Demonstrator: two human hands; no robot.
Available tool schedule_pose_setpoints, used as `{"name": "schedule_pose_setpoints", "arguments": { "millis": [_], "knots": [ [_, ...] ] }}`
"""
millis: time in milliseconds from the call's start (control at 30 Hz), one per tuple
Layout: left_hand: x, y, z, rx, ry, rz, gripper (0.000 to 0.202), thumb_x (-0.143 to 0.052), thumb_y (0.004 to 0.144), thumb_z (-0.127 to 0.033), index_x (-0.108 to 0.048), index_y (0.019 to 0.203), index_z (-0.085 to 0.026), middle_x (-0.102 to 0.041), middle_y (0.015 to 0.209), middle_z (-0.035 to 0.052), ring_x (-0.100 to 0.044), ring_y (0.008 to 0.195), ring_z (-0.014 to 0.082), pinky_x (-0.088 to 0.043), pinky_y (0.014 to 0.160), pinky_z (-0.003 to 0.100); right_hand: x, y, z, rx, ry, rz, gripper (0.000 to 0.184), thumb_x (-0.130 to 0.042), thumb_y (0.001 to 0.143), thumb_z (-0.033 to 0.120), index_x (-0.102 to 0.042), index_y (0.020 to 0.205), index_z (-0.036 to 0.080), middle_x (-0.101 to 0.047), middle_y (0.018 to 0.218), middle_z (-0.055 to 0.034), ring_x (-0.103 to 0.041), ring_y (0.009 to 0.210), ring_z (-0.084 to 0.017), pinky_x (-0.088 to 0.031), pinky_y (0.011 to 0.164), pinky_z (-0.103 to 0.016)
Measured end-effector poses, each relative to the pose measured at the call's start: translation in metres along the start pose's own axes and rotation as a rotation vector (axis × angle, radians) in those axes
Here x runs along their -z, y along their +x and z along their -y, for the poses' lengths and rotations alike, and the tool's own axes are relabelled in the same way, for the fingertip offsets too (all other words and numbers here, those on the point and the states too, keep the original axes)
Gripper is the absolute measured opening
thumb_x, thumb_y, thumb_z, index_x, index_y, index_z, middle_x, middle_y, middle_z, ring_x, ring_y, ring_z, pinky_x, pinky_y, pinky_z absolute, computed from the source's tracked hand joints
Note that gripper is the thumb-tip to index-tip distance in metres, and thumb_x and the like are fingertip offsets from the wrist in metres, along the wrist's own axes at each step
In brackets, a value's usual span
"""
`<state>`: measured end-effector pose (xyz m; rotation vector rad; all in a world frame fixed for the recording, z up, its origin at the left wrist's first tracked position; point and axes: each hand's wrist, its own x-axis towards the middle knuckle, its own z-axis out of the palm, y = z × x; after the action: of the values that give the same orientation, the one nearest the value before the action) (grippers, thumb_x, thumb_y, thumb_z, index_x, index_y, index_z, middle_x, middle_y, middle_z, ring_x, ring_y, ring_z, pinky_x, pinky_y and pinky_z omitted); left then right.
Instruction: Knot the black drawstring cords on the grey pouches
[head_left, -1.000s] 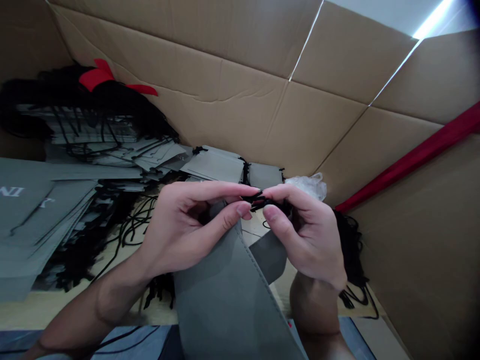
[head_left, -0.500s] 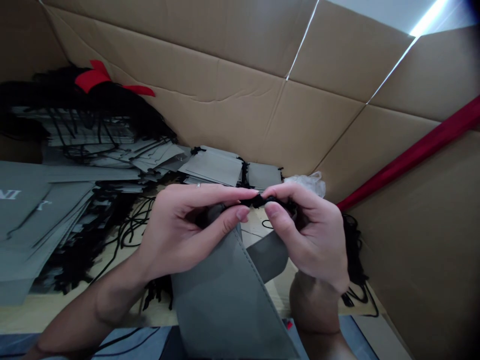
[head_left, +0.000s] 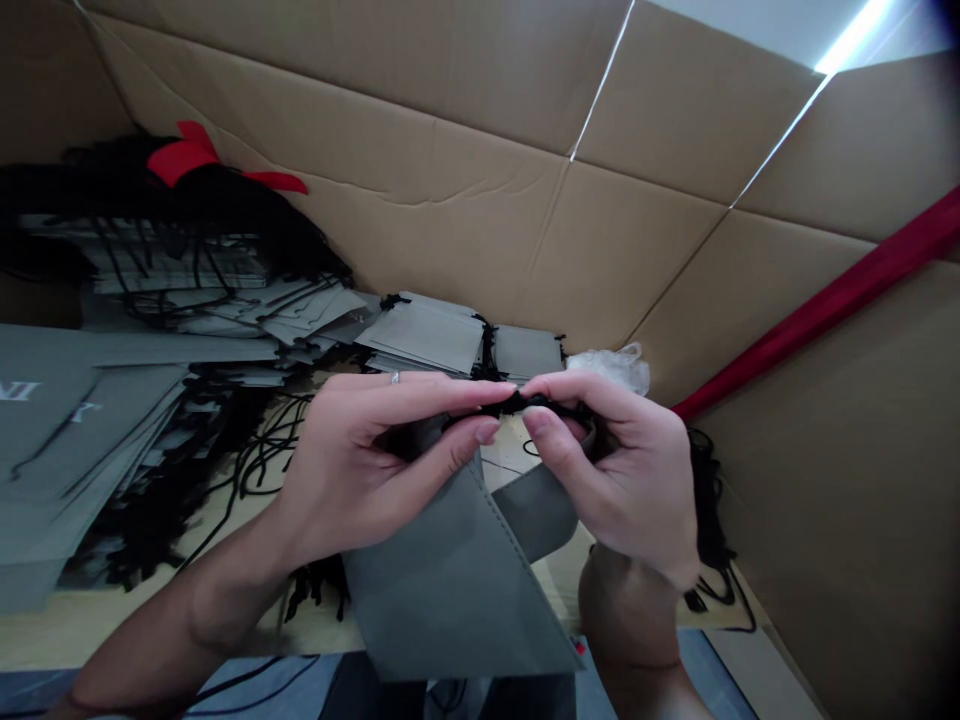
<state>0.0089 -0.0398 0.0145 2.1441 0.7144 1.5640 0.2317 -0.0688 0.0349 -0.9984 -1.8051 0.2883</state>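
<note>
A grey pouch (head_left: 454, 585) with a stitched edge hangs below both hands, in front of my lap. My left hand (head_left: 352, 470) pinches the black cord (head_left: 513, 403) at the pouch's top between thumb and fingers. Close beside it, my right hand (head_left: 630, 470) grips the same cord with thumb and forefinger, the fingertips nearly meeting. A grey flap (head_left: 534, 510) shows between the pouch and my right hand. How the cord is knotted or threaded is hidden by my fingers.
Grey pouches with black cords (head_left: 150, 500) are stacked at the left. Smaller grey pouches (head_left: 424, 330) lie at the back, near a clear plastic bag (head_left: 611, 368). Black cords (head_left: 712, 510) lie at the right, by the cardboard wall (head_left: 847, 480). A red strip (head_left: 825, 310) slants along it.
The pouch's lower part has swung up and its bottom edge now shows above my lap. Both hands hold nearly the same position, with my right fingers shifted slightly on the cord.
</note>
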Motion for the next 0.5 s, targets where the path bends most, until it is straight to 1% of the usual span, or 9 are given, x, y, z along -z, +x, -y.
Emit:
{"name": "schedule_pose_setpoints", "arguments": {
  "millis": [133, 233, 300, 400, 467, 500],
  "knots": [
    [-0.001, 0.000, 0.000, -0.038, 0.012, -0.007, 0.032, -0.089, 0.100, -0.015, -0.089, 0.126, -0.034, -0.092, 0.110, -0.0066, -0.082, 0.085, 0.0081, -0.064, 0.081, 0.020, 0.000, -0.001, 0.000, 0.002, 0.003, -0.003, 0.006, -0.077, 0.104, 0.019, -0.082, 0.106, 0.022, -0.071, 0.075, 0.0050, -0.056, 0.060, -0.008, -0.045, 0.053, -0.022],
    [-0.001, -0.001, 0.000, -0.026, 0.028, -0.007, 0.030, -0.089, 0.101, -0.018, -0.089, 0.126, -0.033, -0.091, 0.110, -0.0065, -0.082, 0.085, 0.0079, -0.063, 0.079, 0.020, 0.001, -0.002, 0.001, -0.012, 0.017, 0.002, 0.007, -0.077, 0.104, 0.020, -0.082, 0.107, 0.022, -0.070, 0.075, 0.0049, -0.056, 0.059, -0.009, -0.045, 0.053, -0.022],
    [-0.001, -0.001, 0.001, 0.023, 0.021, -0.014, 0.027, -0.089, 0.102, -0.022, -0.087, 0.127, -0.032, -0.090, 0.103, -0.0062, -0.081, 0.080, 0.0083, -0.061, 0.072, 0.022, 0.003, -0.002, 0.001, -0.025, 0.033, 0.018, 0.006, -0.077, 0.104, 0.020, -0.082, 0.107, 0.022, -0.075, 0.081, 0.0034, -0.060, 0.063, -0.009, -0.049, 0.056, -0.022],
    [-0.002, 0.000, 0.002, 0.115, -0.057, -0.030, 0.020, -0.089, 0.103, -0.028, -0.084, 0.122, -0.027, -0.087, 0.089, -0.0062, -0.079, 0.070, 0.0096, -0.057, 0.061, 0.024, 0.008, -0.001, -0.003, -0.039, 0.038, 0.068, 0.005, -0.079, 0.102, 0.022, -0.082, 0.107, 0.022, -0.082, 0.097, -0.0002, -0.072, 0.078, -0.013, -0.060, 0.068, -0.023],
    [-0.003, 0.002, 0.003, 0.142, -0.125, -0.043, 0.020, -0.091, 0.101, -0.028, -0.081, 0.118, -0.025, -0.087, 0.087, -0.0055, -0.079, 0.070, 0.0105, -0.057, 0.060, 0.023, 0.009, 0.001, -0.010, -0.045, 0.029, 0.096, 0.009, -0.078, 0.102, 0.020, -0.082, 0.110, 0.022, -0.084, 0.106, -0.0021, -0.077, 0.089, -0.016, -0.063, 0.074, -0.025],
    [-0.004, 0.003, 0.003, 0.146, -0.158, -0.047, 0.020, -0.092, 0.101, -0.027, -0.080, 0.117, -0.024, -0.087, 0.087, -0.0050, -0.080, 0.071, 0.0109, -0.057, 0.061, 0.022, 0.009, 0.002, -0.014, -0.053, 0.033, 0.110, 0.014, -0.076, 0.102, 0.018, -0.082, 0.114, 0.023, -0.084, 0.110, -0.0030, -0.079, 0.094, -0.018, -0.064, 0.078, -0.026]
  ]
}}
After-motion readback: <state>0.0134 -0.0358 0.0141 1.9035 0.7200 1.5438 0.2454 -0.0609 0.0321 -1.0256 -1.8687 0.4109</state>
